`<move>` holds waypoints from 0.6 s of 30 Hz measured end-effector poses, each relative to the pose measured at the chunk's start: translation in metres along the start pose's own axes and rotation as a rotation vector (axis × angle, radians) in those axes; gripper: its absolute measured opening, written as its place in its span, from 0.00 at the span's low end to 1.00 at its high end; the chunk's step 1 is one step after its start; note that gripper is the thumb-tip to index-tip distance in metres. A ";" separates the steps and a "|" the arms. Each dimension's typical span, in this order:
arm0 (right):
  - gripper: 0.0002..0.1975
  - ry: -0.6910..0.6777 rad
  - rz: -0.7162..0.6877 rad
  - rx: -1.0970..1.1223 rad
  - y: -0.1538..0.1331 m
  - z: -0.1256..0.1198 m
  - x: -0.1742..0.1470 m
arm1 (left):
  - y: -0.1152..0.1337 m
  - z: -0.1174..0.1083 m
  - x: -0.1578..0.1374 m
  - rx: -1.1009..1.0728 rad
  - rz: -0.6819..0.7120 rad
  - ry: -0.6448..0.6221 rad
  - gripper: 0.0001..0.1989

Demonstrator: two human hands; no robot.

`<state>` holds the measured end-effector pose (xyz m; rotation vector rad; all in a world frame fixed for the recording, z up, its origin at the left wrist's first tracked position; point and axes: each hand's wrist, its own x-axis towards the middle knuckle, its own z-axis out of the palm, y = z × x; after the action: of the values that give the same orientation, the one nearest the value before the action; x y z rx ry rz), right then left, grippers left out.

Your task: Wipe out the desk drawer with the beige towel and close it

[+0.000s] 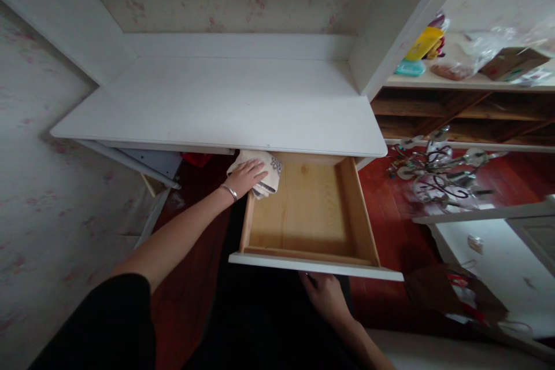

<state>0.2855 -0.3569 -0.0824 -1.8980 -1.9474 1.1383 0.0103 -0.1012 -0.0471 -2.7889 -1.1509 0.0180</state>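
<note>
From my end I see my two hands well apart. The left hand (247, 177), a silver bracelet (229, 191) at its wrist, lies with fingers spread over a cream patterned cloth (273, 173); I can't tell whether they grip it. The cloth sits at the rear left corner of the pulled-out wooden drawer (299, 217), over its side wall, just below the front edge of the white tabletop (243, 104). My right hand (328, 298) is curled beneath the drawer's white front; its fingertips are hidden, so I can't tell whether they clamp it. Off to the right, a branched light fixture (440, 170) lies on the red floor (375, 199).
</note>
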 end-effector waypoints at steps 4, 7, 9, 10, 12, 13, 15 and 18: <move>0.20 -0.008 0.013 0.002 -0.002 -0.001 -0.001 | -0.007 0.002 0.022 -0.033 -0.013 0.003 0.21; 0.20 -0.009 0.018 -0.001 -0.003 -0.002 -0.001 | 0.005 -0.009 0.007 -0.084 -0.007 -0.002 0.23; 0.20 -0.010 0.016 -0.014 -0.003 -0.002 -0.001 | 0.019 -0.023 -0.011 -0.133 -0.006 -0.044 0.26; 0.20 -0.010 0.011 -0.024 -0.002 -0.002 -0.001 | 0.027 -0.031 -0.020 -0.158 -0.010 -0.082 0.27; 0.20 -0.013 -0.001 -0.044 -0.001 -0.003 -0.001 | 0.043 -0.048 -0.038 -0.189 -0.031 -0.200 0.29; 0.20 -0.015 -0.006 -0.051 -0.001 -0.003 0.000 | 0.052 -0.056 -0.046 -0.199 -0.029 -0.269 0.29; 0.19 -0.019 -0.011 -0.055 0.000 -0.004 0.000 | 0.068 -0.070 -0.060 -0.221 0.008 -0.402 0.30; 0.20 -0.020 0.000 -0.042 0.000 -0.003 -0.001 | 0.085 -0.082 -0.073 -0.290 0.130 -0.511 0.29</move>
<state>0.2874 -0.3566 -0.0793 -1.9150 -1.9965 1.1297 0.0233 -0.2212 0.0215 -3.2228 -1.1341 0.6616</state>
